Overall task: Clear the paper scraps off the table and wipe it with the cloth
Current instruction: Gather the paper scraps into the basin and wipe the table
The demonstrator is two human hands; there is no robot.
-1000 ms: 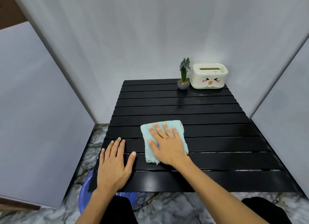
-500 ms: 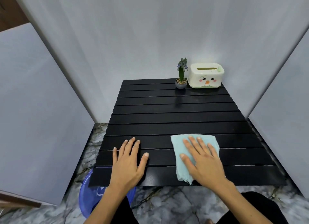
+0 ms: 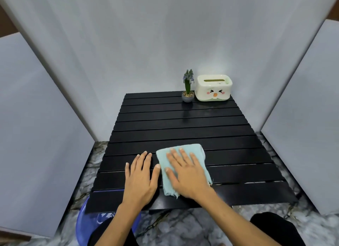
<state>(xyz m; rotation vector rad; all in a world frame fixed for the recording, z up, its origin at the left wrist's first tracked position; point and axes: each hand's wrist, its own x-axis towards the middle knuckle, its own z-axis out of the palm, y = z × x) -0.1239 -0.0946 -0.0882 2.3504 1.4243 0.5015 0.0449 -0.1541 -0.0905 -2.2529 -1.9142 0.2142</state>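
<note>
1. Looking down, you face a black slatted table whose boards run left to right with thin gaps between them; its glossy surface mirrors the things at the back.
2. Pale grey panels close the table in behind and on both sides, and grey-white marbled floor shows around its near and left edges.
3. Your right hand lies flat, fingers straight and slightly spread, pressing on a light blue folded cloth on the near half of the table, a little left of centre. The cloth's frayed near corner sticks out beside your wrist.
4. Your left hand rests palm down on the bare boards just beside the cloth, fingers straight, holding nothing; its thumb tip is at the cloth's left edge.
5. At the far right corner stand a small potted plant with purple flowers in a grey pot and, just beside it on the right, a cream tissue box with a cartoon face.
6. No paper scraps show on the boards.
7. Bare boards lie between the cloth and the far things, and on out to the right edge.
8. A blue plastic basin sits on the floor under the near left corner, partly hidden by your left forearm and the table.
</note>
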